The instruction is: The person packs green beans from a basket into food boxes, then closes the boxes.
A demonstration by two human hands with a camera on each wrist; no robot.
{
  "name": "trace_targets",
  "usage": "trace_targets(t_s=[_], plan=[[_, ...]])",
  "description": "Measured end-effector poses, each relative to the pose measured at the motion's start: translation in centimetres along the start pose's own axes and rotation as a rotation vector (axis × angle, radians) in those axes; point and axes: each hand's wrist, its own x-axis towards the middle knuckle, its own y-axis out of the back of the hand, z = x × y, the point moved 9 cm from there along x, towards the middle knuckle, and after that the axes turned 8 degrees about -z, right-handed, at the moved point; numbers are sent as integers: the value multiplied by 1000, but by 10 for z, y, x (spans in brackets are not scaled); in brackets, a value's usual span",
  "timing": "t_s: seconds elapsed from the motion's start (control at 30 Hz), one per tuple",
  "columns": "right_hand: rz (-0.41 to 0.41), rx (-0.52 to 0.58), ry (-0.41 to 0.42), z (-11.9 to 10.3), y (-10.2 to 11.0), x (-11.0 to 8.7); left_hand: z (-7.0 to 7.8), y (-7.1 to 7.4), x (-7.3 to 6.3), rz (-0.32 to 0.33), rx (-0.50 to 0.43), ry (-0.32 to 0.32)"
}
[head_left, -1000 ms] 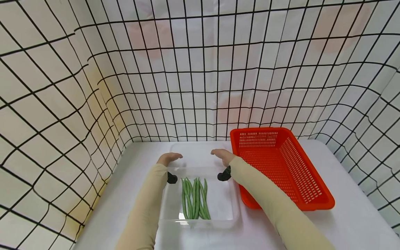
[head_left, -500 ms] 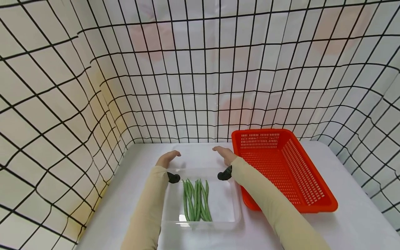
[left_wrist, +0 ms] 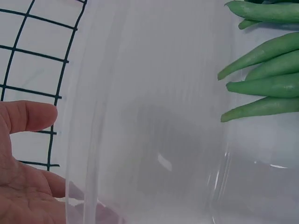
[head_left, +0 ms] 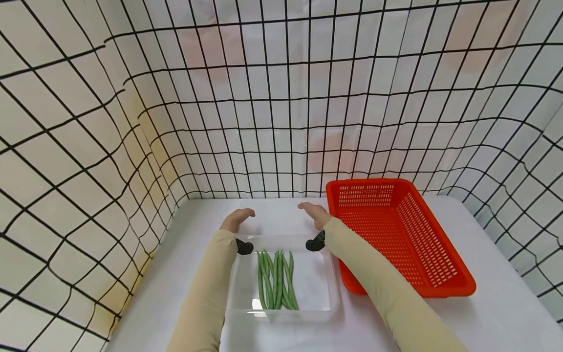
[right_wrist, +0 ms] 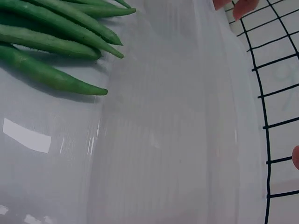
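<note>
A clear plastic container (head_left: 313,288) stands on the white table with several green beans (head_left: 278,281) lying side by side in it. Beyond its far left corner is my left hand (head_left: 237,220), its fingers loosely bent and holding nothing. In the left wrist view, the fingers (left_wrist: 35,116) lie just past the container's rim, and some lower fingers show partly behind its clear wall; whether they touch it I cannot tell. My right hand (head_left: 315,215) is past the far right corner, fingers extended towards the left hand. Only a few fingertips (right_wrist: 245,7) appear in the right wrist view.
A red perforated plastic basket (head_left: 440,244) stands right of the container, partly behind my right forearm. Black wire mesh (head_left: 290,112) with white sheeting behind it encloses the table (head_left: 184,274) at the back and sides.
Both hands have moved slightly forward, away from the beans. The view has shifted a little; the container, beans and basket keep their places.
</note>
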Motion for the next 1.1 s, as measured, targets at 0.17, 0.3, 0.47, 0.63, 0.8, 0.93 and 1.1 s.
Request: trace_targets(t_s=[0.17, 0.3, 0.47, 0.63, 0.8, 0.93, 1.1], plan=[[38, -102, 16, -3, 0, 1, 22, -1, -29, 77, 18, -12], [112, -210, 27, -9, 3, -6, 63, -14, -109, 87, 54, -30], [163, -361, 53, -18, 3, -18, 86, -13, -164, 117, 87, -82], [180, -505, 81, -23, -1, -30, 94, -1, -184, 207, 117, -134], [192, -600, 147, -28, -7, -44, 109, 8, -205, 309, 162, -241], [229, -636, 228, -36, -12, -60, 115, 10, -222, 342, 187, -305], [245, -691, 318, -39, -20, -87, 115, 7, -251, 367, 228, -351]])
